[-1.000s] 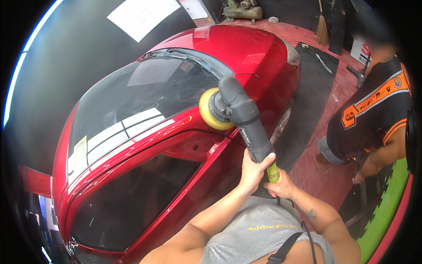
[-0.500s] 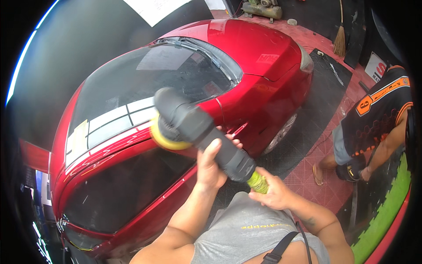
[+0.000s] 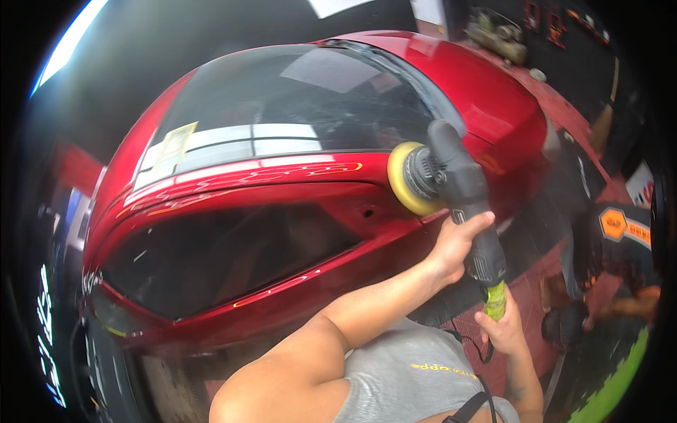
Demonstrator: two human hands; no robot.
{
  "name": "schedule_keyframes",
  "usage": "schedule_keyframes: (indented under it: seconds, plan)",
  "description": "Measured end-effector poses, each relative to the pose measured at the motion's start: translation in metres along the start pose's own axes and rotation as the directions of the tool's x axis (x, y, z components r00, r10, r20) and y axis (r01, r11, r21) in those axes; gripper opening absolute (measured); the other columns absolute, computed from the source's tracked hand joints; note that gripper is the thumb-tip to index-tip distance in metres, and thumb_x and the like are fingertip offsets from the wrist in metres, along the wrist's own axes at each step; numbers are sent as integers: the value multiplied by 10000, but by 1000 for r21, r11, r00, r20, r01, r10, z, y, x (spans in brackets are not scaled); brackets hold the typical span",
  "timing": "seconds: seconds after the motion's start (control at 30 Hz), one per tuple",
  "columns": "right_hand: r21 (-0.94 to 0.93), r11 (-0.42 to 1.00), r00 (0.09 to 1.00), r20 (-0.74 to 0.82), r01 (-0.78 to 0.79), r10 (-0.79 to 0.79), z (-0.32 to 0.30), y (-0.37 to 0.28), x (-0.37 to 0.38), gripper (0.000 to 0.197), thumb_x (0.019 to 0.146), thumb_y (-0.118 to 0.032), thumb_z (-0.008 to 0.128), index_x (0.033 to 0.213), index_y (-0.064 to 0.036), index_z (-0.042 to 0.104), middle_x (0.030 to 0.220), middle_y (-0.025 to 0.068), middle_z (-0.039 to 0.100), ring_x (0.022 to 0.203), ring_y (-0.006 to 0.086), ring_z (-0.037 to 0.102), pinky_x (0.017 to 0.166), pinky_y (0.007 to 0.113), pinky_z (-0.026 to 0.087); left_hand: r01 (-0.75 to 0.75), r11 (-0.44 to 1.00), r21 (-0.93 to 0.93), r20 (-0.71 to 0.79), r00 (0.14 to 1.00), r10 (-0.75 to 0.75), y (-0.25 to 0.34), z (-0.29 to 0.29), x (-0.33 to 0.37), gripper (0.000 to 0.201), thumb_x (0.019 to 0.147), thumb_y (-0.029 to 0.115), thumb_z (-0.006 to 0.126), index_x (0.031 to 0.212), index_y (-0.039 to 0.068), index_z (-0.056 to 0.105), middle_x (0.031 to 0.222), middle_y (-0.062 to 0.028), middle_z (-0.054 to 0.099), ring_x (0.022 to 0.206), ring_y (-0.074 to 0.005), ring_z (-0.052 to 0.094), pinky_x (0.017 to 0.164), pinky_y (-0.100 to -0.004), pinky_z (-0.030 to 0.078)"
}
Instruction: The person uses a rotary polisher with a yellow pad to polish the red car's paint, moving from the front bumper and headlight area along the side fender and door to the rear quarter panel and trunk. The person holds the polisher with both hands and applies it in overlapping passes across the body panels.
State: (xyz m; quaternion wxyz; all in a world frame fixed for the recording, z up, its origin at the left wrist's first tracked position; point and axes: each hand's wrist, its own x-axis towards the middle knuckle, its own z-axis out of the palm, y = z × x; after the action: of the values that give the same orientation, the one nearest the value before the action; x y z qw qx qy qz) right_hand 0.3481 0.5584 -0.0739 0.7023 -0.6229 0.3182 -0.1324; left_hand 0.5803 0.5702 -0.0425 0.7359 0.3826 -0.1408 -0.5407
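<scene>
Both my hands hold a black car polisher (image 3: 465,180) with a round yellow pad (image 3: 402,176). My left hand (image 3: 457,247) is wrapped round the middle of its body, thumb across the top. My right hand (image 3: 502,328) is closed on the green-wrapped rear end (image 3: 495,299), where a black cord hangs down. The pad stands on edge beside the base of the windshield pillar of a red car (image 3: 310,173). Whether it touches the paint I cannot tell. Near it lie the dark windshield (image 3: 282,99) and the dark side window (image 3: 233,261).
A person in a black and orange jersey (image 3: 606,261) is at the right, holding a dark object, blurred. Behind the car stand an air compressor (image 3: 497,39) and a broom (image 3: 603,127). A green mat edge (image 3: 610,381) shows at lower right.
The polisher has moved right along the car and turned more upright, its pad now facing the front pillar area. Both hands keep hold of it. My view has shifted left.
</scene>
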Motion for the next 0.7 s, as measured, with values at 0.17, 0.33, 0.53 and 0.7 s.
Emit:
schedule_keyframes:
  seconds: [0.17, 0.33, 0.53, 0.7]
  plan:
    - [-32, 997, 995, 77, 64, -61, 22, -31, -12, 718, 945, -47, 741, 1568, 5, 388, 836, 28, 618, 504, 87, 569, 453, 254, 477, -105, 995, 0, 58, 993, 105, 39, -6, -38, 411, 947, 357, 860, 1151, 75, 641, 978, -84, 718, 849, -179, 726, 769, -369, 630]
    - [47, 983, 953, 241, 175, -182, -3, -34, -31, 766, 960, -81, 755, 1591, 27, 335, 852, 52, 624, 497, 96, 569, 445, 246, 483, -288, 958, -9, 67, 955, 288, 31, 15, -79, 431, 986, 426, 836, 1171, 98, 626, 982, -50, 691, 864, -144, 710, 774, -350, 626]
    - [-3, 966, 916, 319, 259, -245, 78, -83, -46, 768, 974, -119, 764, 1586, 25, 324, 831, 83, 660, 498, 109, 575, 448, 245, 479, -463, 886, -31, 116, 879, 463, 103, -10, -145, 423, 1027, 477, 779, 1162, 104, 633, 979, -22, 689, 843, -126, 697, 768, -331, 605]
    - [-6, 949, 858, 430, 314, -282, 187, -110, -55, 744, 994, -101, 726, 1606, 10, 317, 909, 78, 670, 548, 90, 586, 503, 238, 496, -556, 827, -85, 160, 811, 562, 177, -71, -222, 473, 1036, 523, 742, 1181, 85, 639, 1003, -78, 736, 897, -201, 754, 839, -399, 645]
